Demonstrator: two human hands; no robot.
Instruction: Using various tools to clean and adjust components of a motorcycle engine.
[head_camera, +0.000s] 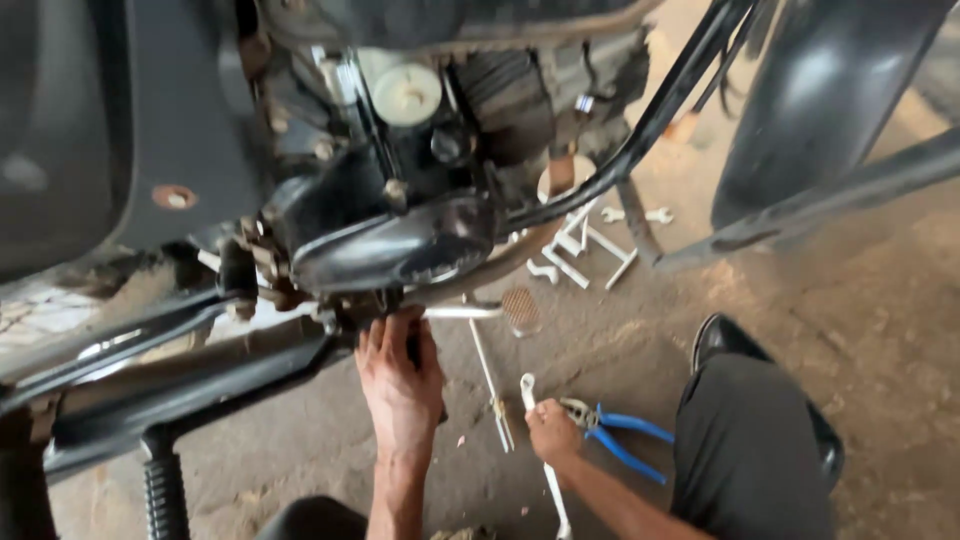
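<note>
Reaching up under the motorcycle engine (400, 235), the left hand (400, 385) curls its fingers around a fitting at its 12 o'clock. The right hand (552, 430) closes on a spanner (540, 440) beside blue-handled pliers (615, 430) at 3 o'clock. Steadying the fitting first seems wise.

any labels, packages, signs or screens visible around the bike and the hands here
No package, sign or screen in view.
Possible label: small white-and-blue tag on the engine's upper right side, too small to tell for sure.
</note>
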